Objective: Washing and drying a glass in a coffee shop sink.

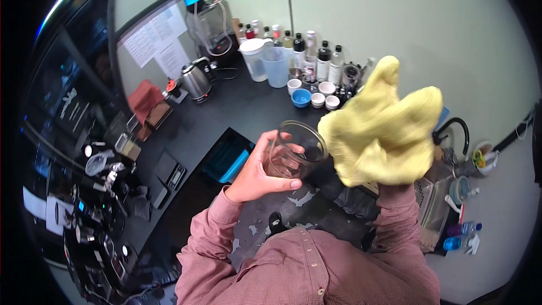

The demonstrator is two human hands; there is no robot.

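Note:
My left hand (258,170) is wrapped around a clear drinking glass (297,149), holding it in front of my body with its rim tilted up. A yellow cloth (379,133) is held up in the air just right of the glass, somewhat smeared by motion. It covers my right hand completely, so those fingers are hidden; only the sleeve (397,206) shows below it. Cloth and glass rim lie close together in the picture, and I cannot tell whether they touch.
Along the back of the dark counter (248,104) stand a kettle (196,81), two plastic pitchers (275,68), several bottles (323,61) and small cups, one a blue bowl (301,98). A black faucet (464,135) and metal sink (435,197) are at right. Espresso gear (90,214) stands left.

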